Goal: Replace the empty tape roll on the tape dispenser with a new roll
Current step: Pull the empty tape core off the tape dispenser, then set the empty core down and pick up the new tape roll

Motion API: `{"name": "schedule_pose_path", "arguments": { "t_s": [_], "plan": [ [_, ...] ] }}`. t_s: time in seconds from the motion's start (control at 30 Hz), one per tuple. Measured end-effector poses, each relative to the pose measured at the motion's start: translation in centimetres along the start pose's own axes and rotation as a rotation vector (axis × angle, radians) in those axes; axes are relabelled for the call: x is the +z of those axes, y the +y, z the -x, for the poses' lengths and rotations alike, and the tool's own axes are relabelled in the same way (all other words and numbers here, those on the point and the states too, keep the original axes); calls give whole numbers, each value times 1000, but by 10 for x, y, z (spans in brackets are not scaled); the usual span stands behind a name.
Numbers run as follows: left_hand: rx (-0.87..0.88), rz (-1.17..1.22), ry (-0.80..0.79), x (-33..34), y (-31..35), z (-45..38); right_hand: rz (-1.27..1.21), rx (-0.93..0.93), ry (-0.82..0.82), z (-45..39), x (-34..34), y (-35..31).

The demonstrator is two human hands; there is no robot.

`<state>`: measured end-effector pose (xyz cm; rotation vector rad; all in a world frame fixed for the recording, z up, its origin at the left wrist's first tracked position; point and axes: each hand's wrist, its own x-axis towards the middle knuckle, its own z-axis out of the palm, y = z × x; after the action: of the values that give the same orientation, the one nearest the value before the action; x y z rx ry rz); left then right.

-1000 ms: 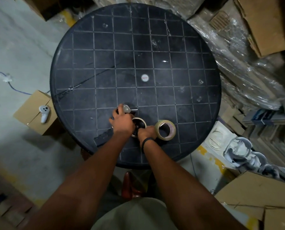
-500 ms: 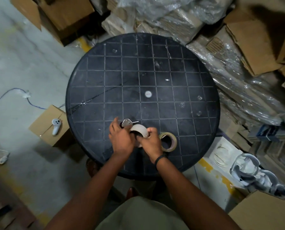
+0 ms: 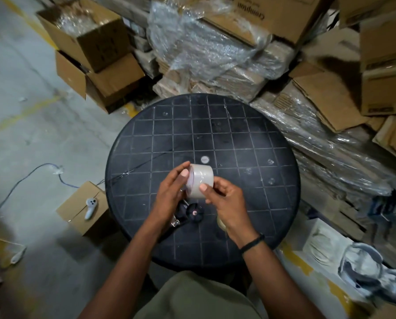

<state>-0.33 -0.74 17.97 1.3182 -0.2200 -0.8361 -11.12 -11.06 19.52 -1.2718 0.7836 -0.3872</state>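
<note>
Both hands pinch one tape roll (image 3: 200,181) above bench (image 3: 250,139): left hand (image 3: 171,194) on its left rim, right hand (image 3: 224,199) at its lower right. Dispenser (image 3: 191,214) lies on bench below.

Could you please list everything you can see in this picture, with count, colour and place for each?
tape roll: one, clear-whitish, held above the table between both hands
tape dispenser: one, black with a bare hub, lying on the table under the hands
second roll: one, tan, on the table, mostly hidden by the right hand
table: one, round, black with a grid pattern, centre
controller: one, white, on a small cardboard box left of the table
cardboard boxes: several, brown, behind and right of the table
plastic wrap: clear, over the stacked goods behind
cable: one, bluish, on the floor at left
left hand: gripping the roll's left side
right hand: gripping the roll's right side
</note>
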Motion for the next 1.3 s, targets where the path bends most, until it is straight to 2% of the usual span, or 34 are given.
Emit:
{"name": "schedule_pose_path", "arguments": {
  "t_s": [0.1,0.17,0.33,0.4,0.5,0.7,0.77,0.83,0.97,1.07,1.17,1.3],
  "plan": [
    [54,-85,-58,5,2,9,11,-13,-74,7,-7,-11],
    [62,-60,-67,9,5,14,10,-34,-128,11,-15,-14],
    [-23,48,-53,20,15,23,117,-68,-216,21,-31,-11],
    [-87,57,-7,24,15,23,176,-124,-211,22,-34,-10],
    [-144,31,35,25,13,25,131,-143,-188,24,-36,-11],
    [-87,29,-123,19,3,26,11,-117,-131,24,-33,-10],
    [-73,62,-143,18,3,26,69,-127,-109,23,-33,-11],
    [-107,172,-135,20,5,26,209,-188,-75,23,-34,-13],
    [-243,537,-158,25,3,26,391,-392,0,26,-40,-14],
    [-312,684,-152,37,-3,29,454,-358,-7,27,-49,-14],
    [-314,643,-139,48,-10,27,521,-329,-26,32,-55,-15],
    [-258,443,2,53,-17,20,560,-419,25,32,-60,-21]
  ]
}}
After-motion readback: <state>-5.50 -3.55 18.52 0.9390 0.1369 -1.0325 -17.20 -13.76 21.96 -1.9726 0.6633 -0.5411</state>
